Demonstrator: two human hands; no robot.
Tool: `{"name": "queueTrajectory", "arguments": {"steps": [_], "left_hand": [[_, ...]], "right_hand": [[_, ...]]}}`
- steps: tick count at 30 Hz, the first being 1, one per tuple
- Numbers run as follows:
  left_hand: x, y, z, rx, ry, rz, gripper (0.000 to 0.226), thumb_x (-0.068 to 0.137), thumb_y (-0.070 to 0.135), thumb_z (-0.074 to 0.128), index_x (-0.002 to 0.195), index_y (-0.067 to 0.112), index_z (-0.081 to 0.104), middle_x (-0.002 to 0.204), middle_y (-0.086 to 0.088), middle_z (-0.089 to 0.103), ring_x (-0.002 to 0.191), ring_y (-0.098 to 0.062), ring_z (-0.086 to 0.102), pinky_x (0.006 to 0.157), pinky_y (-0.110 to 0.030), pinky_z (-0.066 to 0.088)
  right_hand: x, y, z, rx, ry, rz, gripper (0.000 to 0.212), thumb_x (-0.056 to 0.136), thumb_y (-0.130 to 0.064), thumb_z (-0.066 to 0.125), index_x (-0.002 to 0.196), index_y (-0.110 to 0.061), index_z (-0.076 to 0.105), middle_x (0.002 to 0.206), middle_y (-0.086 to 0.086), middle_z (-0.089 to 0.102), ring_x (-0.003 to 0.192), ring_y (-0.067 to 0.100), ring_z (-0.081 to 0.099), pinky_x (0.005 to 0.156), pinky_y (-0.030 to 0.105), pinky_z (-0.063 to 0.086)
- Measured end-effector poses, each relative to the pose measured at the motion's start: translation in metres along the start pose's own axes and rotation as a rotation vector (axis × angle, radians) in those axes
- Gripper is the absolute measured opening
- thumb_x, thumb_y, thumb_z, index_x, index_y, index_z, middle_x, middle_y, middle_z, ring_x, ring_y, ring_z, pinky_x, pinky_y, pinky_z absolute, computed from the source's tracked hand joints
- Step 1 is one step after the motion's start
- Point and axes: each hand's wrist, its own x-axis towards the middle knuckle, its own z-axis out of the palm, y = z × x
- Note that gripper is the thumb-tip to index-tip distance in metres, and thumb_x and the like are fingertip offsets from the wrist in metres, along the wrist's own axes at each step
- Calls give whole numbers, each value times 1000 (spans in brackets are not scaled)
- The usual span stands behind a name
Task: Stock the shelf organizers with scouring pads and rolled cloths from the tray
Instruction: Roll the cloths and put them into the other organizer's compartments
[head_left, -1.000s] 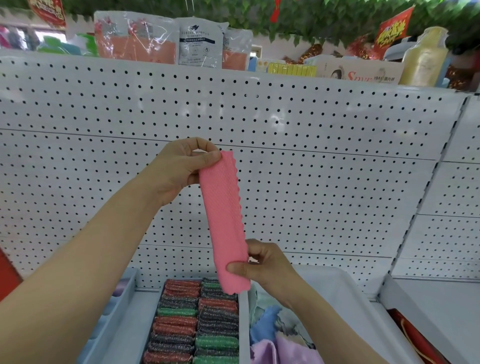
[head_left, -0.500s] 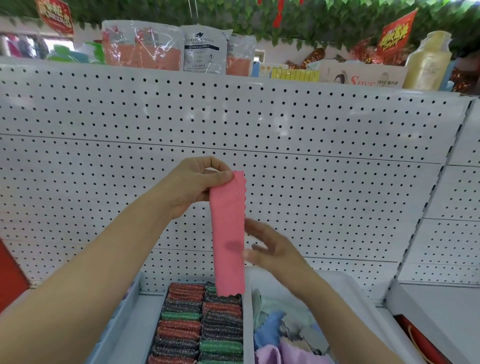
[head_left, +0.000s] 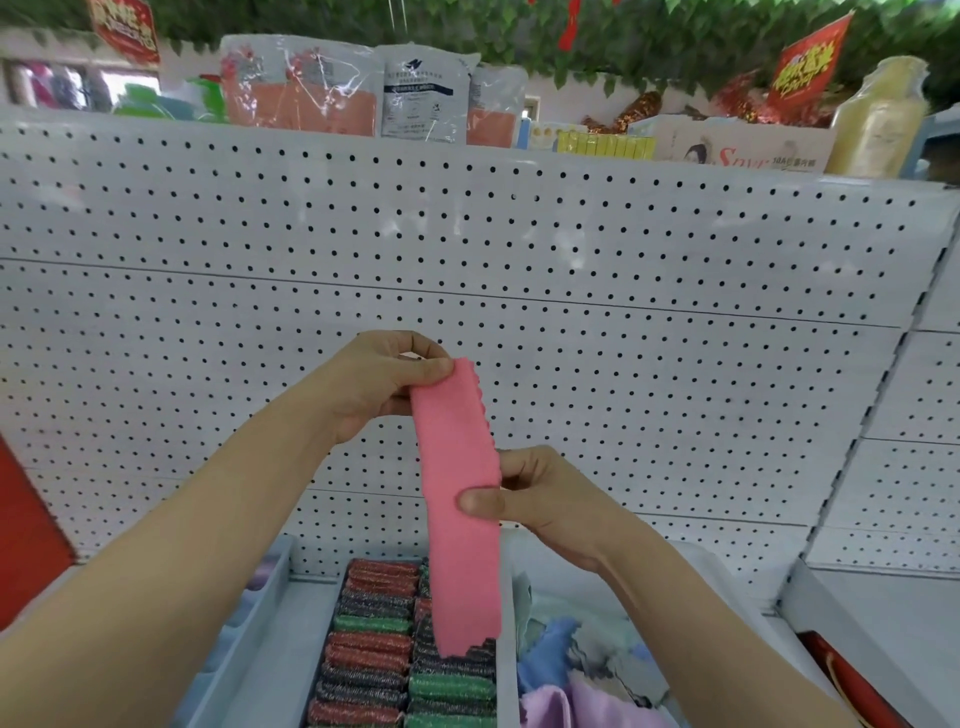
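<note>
The left hand (head_left: 371, 387) pinches the top end of a folded pink cloth (head_left: 460, 509); the right hand (head_left: 545, 506) clamps thumb and fingers on its middle. The cloth hangs above rows of scouring pads (head_left: 374, 649) in the shelf organizer (head_left: 509, 649), in front of the pegboard (head_left: 623, 312).

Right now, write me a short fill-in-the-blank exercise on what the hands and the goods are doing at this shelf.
1. The left hand pinches the top end of a folded cloth coloured ____.
2. The right hand grips that cloth near its ____.
3. Below, scouring pads fill an organizer in red, dark and ____ rows.
4. Behind the hands stands a white ____ panel full of holes.

Missing words: pink; middle; green; pegboard
</note>
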Motion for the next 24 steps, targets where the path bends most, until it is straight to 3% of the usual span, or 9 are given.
{"name": "queueTrajectory", "arguments": {"steps": [5,7,9,11,13,17,20,22,24], "left_hand": [[2,-13,-2,-137,-28,-142,11,86,11,70,95,5,69,84,-4,70,68,-10,66,59,-18,54],[3,-19,-2,-201,-58,-212,24,79,12,72,100,2,69,88,-7,69,70,-12,65,60,-18,56],[2,-27,1,-258,-95,-276,35,77,10,71,110,-3,67,94,-12,69,74,-15,65,60,-19,58],[0,-32,7,-329,-124,-340,35,84,1,64,117,-7,63,99,-18,67,73,-17,66,57,-21,58],[-1,-38,14,-428,-118,-399,22,95,-8,48,111,-7,63,87,-19,68,64,-17,69,53,-21,59],[-9,-43,27,-540,-176,-450,25,98,-11,38,92,-5,62,71,-15,65,53,-14,67,48,-18,56],[-16,-44,34,-413,-204,-375,19,99,10,51,103,-2,66,83,-15,66,64,-17,68,58,-24,60],[-15,-46,35,-325,-183,-268,45,93,43,56,114,5,67,95,-13,69,84,-23,70,74,-36,61],[-17,-44,37,-312,-187,-131,58,83,62,51,109,14,71,103,-8,72,97,-23,69,84,-39,57]], "right_hand": [[-2,-19,2,-274,118,-216,15,78,-18,82,93,-18,81,144,-21,46,137,2,39,110,41,40],[-1,-24,2,-253,119,-289,16,79,-18,81,95,-17,80,152,-23,37,142,-2,29,113,46,35],[-1,-29,2,-201,90,-329,18,81,-13,78,99,-16,79,149,-18,46,143,2,32,113,52,34],[-1,-34,3,-143,78,-344,20,83,-10,74,102,-14,77,139,-11,58,136,9,46,104,49,44],[-1,-38,4,-34,91,-330,22,83,-7,72,104,-7,75,125,-1,68,111,15,64,83,36,54],[6,-38,3,59,279,-342,17,78,-11,78,95,-10,77,91,8,75,80,20,67,71,33,54],[13,-37,-1,155,390,-333,23,72,-15,76,94,-9,76,88,6,74,81,20,67,75,35,54],[14,-38,-4,194,439,-319,25,71,-15,76,96,-9,76,89,7,75,82,20,66,76,37,55],[15,-38,-6,208,479,-294,24,73,-13,76,97,-8,76,91,9,74,83,22,65,79,42,55]]}}
